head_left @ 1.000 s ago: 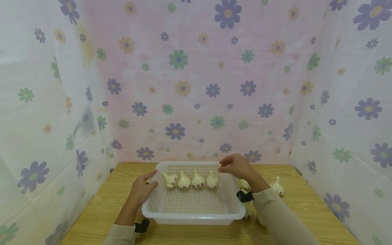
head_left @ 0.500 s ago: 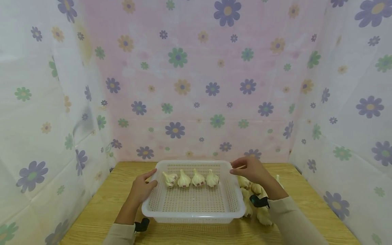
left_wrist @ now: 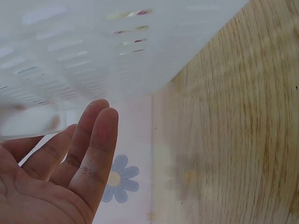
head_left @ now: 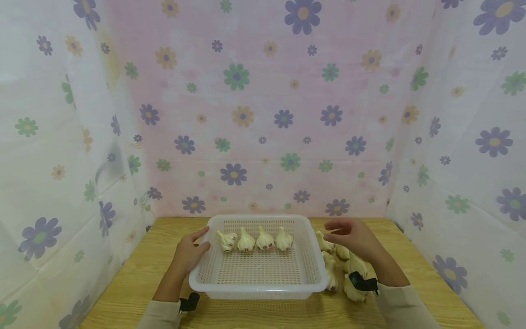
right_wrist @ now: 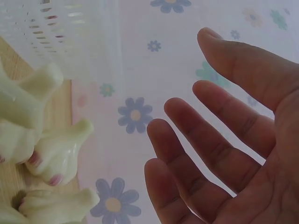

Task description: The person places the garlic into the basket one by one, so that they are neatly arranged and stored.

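Note:
A white plastic basket [head_left: 259, 289] with slotted walls stands on the table, a row of several garlic bulbs [head_left: 265, 238] along its far side. At its left rim my left hand [head_left: 190, 256] holds on, thumb on the rim. The left wrist view has two fingers [left_wrist: 103, 133] of that hand extended beside the basket's outer wall. My right hand [head_left: 354, 236] hovers right of the basket, over a pile of garlic bulbs [head_left: 330, 270]. Its fingers [right_wrist: 212, 149] are spread and loosely bent around nothing. Part of the pile is hidden under this hand and wrist.
A wooden table [head_left: 137, 278] carries everything. Flower-print cloth [head_left: 263, 119] rises behind it and on both sides. Each wrist wears a black camera mount, one [head_left: 190, 302] left and one [head_left: 362, 281] right. The right wrist view shows garlic bulbs [right_wrist: 58, 154] beside the basket wall.
My right hand has moved right, from above the basket's far right corner to over the garlic pile, uncovering more bulbs. My left hand and the basket have stayed in place.

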Motion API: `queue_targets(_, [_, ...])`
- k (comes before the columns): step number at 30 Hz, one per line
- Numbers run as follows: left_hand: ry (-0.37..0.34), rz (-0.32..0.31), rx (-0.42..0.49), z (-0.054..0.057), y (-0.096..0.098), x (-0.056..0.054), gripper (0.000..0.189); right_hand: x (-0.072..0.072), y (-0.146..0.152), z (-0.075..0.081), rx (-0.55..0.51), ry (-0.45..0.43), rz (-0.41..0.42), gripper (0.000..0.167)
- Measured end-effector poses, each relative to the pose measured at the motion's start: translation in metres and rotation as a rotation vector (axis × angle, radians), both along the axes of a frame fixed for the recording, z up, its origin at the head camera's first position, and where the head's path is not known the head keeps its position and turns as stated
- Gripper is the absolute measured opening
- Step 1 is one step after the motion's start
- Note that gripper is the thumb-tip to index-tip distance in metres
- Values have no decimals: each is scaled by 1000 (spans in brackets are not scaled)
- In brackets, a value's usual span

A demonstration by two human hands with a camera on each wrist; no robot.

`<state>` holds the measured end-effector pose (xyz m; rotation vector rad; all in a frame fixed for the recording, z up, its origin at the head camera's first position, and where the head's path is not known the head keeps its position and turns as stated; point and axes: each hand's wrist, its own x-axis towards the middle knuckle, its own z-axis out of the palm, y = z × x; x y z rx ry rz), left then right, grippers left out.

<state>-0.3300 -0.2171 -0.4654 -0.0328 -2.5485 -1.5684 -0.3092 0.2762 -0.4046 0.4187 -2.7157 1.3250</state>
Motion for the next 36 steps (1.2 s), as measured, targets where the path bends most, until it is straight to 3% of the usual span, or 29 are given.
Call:
queue_targets(5, [1, 7, -7, 0, 1, 1, 60, 6, 10, -6, -17, 12, -8, 51])
queue_targets(15, [-1, -6, 0, 0, -2, 2, 60, 8, 20, -16, -102, -90, 53, 52])
queue_targets(24, [12, -28, 3, 3, 0, 3, 61, 0, 21, -35, -38, -103, 195, 54])
queue_targets(36, [11, -21, 11, 1, 0, 3, 60, -2, 12, -42, 75, -95, 231, 47])
